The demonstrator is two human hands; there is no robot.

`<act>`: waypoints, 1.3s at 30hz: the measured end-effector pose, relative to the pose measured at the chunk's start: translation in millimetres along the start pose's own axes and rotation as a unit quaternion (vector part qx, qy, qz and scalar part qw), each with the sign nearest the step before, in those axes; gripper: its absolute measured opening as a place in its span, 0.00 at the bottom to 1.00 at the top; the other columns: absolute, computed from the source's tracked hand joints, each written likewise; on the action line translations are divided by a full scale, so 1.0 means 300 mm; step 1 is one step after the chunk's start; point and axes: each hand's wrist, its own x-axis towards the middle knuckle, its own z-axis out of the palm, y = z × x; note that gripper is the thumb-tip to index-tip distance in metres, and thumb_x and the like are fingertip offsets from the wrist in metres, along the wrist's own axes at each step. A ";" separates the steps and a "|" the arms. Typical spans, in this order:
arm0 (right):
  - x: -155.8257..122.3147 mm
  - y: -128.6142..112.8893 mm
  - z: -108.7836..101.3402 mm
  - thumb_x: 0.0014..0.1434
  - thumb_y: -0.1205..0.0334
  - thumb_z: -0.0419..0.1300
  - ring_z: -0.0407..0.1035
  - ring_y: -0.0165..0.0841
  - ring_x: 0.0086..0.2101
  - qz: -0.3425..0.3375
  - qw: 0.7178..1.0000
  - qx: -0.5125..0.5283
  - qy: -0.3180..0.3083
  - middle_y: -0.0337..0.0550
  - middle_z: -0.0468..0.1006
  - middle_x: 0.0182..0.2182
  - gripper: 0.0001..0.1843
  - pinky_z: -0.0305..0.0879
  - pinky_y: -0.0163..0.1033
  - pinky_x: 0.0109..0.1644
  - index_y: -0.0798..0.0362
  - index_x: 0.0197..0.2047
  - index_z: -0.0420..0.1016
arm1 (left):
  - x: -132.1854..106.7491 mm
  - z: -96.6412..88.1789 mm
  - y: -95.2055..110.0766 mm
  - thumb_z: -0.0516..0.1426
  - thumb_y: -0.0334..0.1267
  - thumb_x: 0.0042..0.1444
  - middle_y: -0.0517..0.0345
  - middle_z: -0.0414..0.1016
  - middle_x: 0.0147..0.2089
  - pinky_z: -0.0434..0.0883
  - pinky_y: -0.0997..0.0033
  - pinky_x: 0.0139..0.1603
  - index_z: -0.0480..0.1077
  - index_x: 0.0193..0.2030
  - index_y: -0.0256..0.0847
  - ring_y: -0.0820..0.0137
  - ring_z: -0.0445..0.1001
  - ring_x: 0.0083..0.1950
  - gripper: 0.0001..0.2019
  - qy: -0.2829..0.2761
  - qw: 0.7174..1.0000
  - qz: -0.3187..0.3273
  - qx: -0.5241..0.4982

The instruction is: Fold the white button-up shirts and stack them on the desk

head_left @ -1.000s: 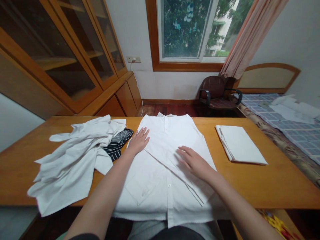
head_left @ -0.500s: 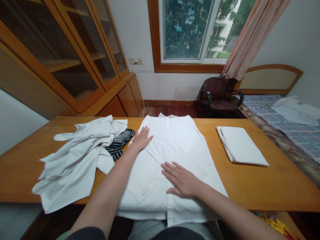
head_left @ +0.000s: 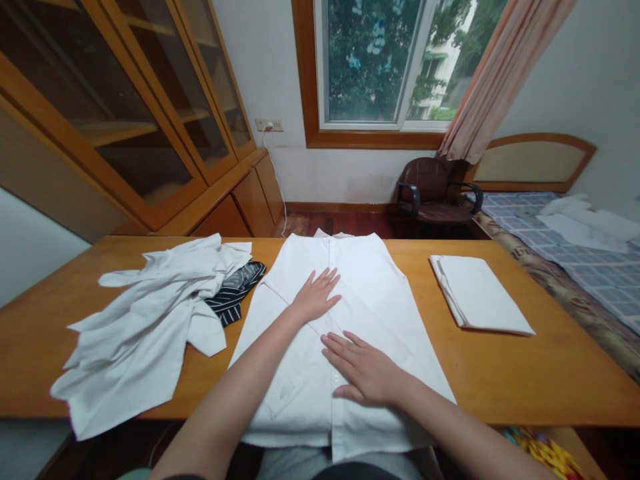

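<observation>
A white button-front shirt (head_left: 385, 293) lies spread on the wooden table, its collar end at the far edge and its hem over the near edge. One sleeve is folded across the front on the left side. My left hand (head_left: 316, 295) rests flat on the upper middle of the shirt, fingers spread. Lower down, close to the button strip, my right hand (head_left: 365, 370) presses palm-down with its fingers stretched out. Neither hand grips the cloth.
A crumpled white garment (head_left: 145, 327) lies on the table (head_left: 480, 380) at the left, beside a black striped cloth (head_left: 237, 290). At the right is a folded white garment (head_left: 483, 293). Beyond stand a brown armchair (head_left: 427, 187) and a bed (head_left: 565, 233); a glass-door cabinet (head_left: 150, 113) is at the left.
My left hand has slid right from the shirt's left edge to its middle, over the folded sleeve. My right hand has stayed almost in place. The view has shifted slightly.
</observation>
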 end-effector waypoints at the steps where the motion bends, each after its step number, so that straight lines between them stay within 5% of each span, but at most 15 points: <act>1: -0.005 -0.001 -0.005 0.70 0.41 0.50 0.41 0.43 0.72 0.001 1.000 0.003 -0.001 0.59 0.49 0.73 0.40 0.41 0.57 0.75 0.57 0.75 0.49 | 0.003 -0.004 -0.036 0.41 0.53 0.71 0.55 0.44 0.78 0.40 0.49 0.77 0.48 0.76 0.45 0.63 0.41 0.79 0.31 -0.003 1.000 -0.021 0.003; 8: -0.055 -0.005 -0.031 0.70 0.43 0.52 0.42 0.43 0.72 0.016 1.000 0.016 -0.008 0.57 0.49 0.73 0.40 0.43 0.57 0.74 0.55 0.76 0.47 | -0.019 -0.025 -0.284 0.40 0.51 0.71 0.50 0.42 0.79 0.43 0.47 0.76 0.48 0.76 0.40 0.59 0.42 0.79 0.31 -0.022 0.987 -0.156 0.037; 13: -0.102 -0.017 -0.020 0.68 0.42 0.54 0.38 0.47 0.72 0.053 0.999 -0.002 -0.003 0.57 0.44 0.74 0.43 0.43 0.61 0.74 0.51 0.77 0.43 | -0.048 -0.039 -0.357 0.39 0.51 0.71 0.47 0.44 0.78 0.44 0.50 0.77 0.49 0.76 0.35 0.60 0.41 0.79 0.32 -0.027 0.983 -0.175 0.047; 24: -0.126 -0.004 -0.047 0.70 0.45 0.52 0.41 0.44 0.72 0.083 0.996 -0.018 -0.004 0.52 0.46 0.74 0.40 0.44 0.58 0.74 0.49 0.77 0.40 | -0.082 -0.026 -0.298 0.40 0.49 0.71 0.49 0.45 0.78 0.43 0.44 0.76 0.51 0.76 0.39 0.58 0.42 0.79 0.30 -0.015 0.983 -0.179 0.043; 32: 0.092 0.121 -0.036 0.71 0.52 0.50 0.41 0.47 0.72 0.208 0.965 -0.093 0.129 0.57 0.46 0.73 0.36 0.45 0.61 0.73 0.57 0.76 0.47 | -0.135 -0.032 -0.212 0.42 0.51 0.71 0.52 0.47 0.78 0.44 0.42 0.76 0.51 0.76 0.45 0.57 0.43 0.79 0.30 0.003 0.985 -0.167 0.032; 39: 0.179 0.136 0.031 0.71 0.50 0.51 0.45 0.48 0.71 0.230 0.964 -0.082 0.103 0.58 0.52 0.72 0.34 0.44 0.60 0.73 0.60 0.72 0.56 | -0.135 -0.031 -0.214 0.42 0.52 0.71 0.54 0.45 0.78 0.43 0.43 0.76 0.50 0.76 0.46 0.59 0.43 0.79 0.30 0.002 0.985 -0.169 0.035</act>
